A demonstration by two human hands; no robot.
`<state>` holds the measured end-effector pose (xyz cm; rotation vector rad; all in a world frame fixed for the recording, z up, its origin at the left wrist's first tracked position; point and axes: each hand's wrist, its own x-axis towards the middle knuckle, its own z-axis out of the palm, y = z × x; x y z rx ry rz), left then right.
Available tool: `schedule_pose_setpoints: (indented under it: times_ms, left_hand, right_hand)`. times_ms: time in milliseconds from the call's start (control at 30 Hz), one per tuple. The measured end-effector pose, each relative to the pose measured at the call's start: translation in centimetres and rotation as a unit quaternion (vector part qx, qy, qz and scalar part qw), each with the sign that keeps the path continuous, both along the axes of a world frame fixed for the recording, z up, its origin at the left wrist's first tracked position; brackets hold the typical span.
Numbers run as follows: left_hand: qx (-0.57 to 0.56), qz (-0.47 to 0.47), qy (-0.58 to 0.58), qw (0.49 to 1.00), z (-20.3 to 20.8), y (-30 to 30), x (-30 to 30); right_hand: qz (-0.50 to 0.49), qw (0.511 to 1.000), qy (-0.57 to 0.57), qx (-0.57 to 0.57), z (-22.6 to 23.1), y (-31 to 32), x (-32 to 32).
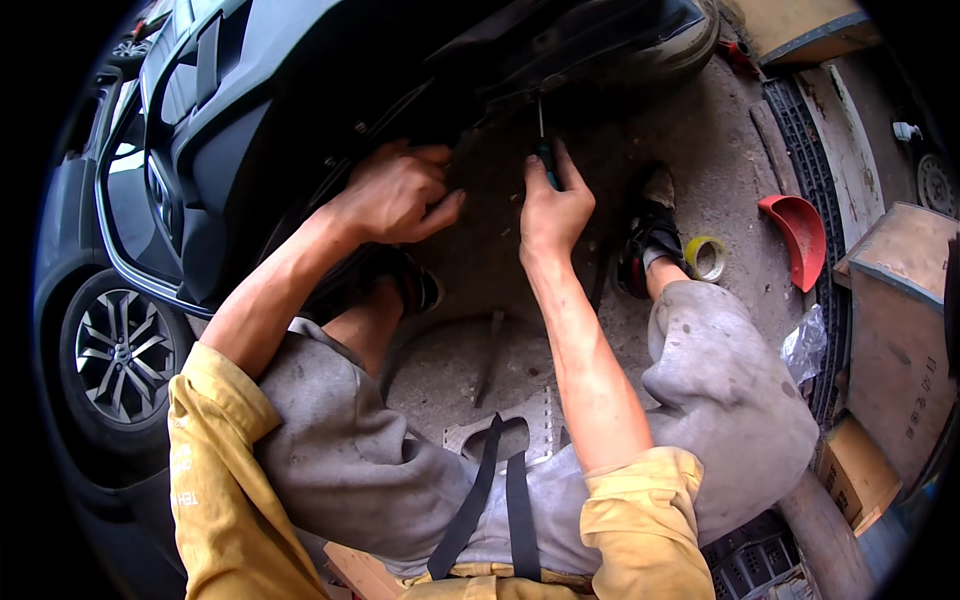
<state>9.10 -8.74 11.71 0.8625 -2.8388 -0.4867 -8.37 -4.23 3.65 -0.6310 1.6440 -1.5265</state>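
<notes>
My right hand (557, 212) grips the dark green handle of a screwdriver (545, 152). The thin metal shaft points away from me, its tip up at the shadowed underside of a dark car panel (480, 75). To the left, my left hand (395, 192) is beside the panel's dark lower edge, back of the hand up. Its fingers are loosely bent and its thumb stands apart; no object shows in it. Deep shadow hides the fingertips and whatever the screwdriver tip meets.
Left stands a dark car with a wheel (124, 345). On the floor at right lie a yellow tape roll (705, 258), a curved red plastic piece (797, 240) and clear plastic wrap (803, 345). Wooden boxes (895, 330) line the far right. A perforated seat (540, 425) shows between my legs.
</notes>
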Motion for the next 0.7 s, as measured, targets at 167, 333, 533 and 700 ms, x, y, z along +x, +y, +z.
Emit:
schedule_pose_setpoints:
  times_ms: [167, 333, 533, 700]
  left_hand:
    - [-0.005, -0.005, -0.013, 1.0, 0.0, -0.4, 0.4]
    - [-0.006, -0.015, -0.009, 1.0, -0.2, -0.4, 1.2]
    - [0.011, -0.01, -0.018, 1.0, -0.4, -0.5, 0.9]
    - [-0.011, -0.007, 0.0, 1.0, -0.1, -0.1, 0.4]
  right_hand:
    - [0.037, 0.962, 0.258, -0.077, 0.1, -0.1, -1.9]
    - [0.15, 0.874, 0.46, 0.042, 2.5, 1.1, -4.4]
    - [0.198, 0.863, 0.463, 0.045, 3.9, 0.9, -5.4]
    - [0.223, 0.854, 0.463, 0.078, 5.3, 0.0, -5.4]
